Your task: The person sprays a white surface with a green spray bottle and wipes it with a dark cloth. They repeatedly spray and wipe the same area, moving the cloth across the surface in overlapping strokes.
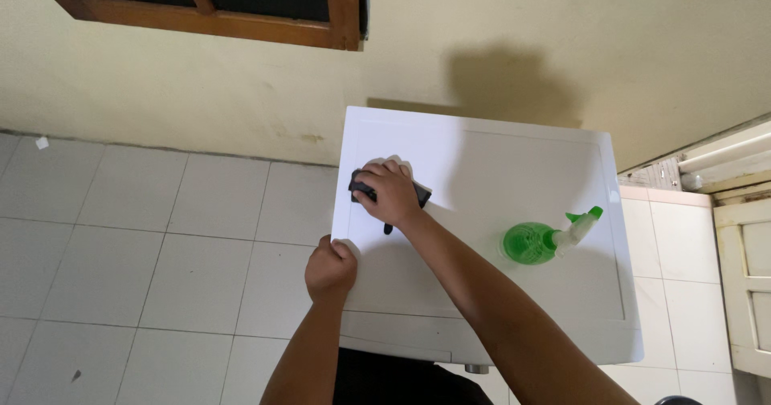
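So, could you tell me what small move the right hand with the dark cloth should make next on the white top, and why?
Probably slide the dark cloth rightward across the white top. The right hand presses it near the far left corner, while the left hand grips the left edge. The stretch between the cloth and the green spray bottle lies untouched by it.

A home's utility corner: white appliance [514, 164] under both hands, tiled floor [161, 252] left, wooden window [241, 12] above.
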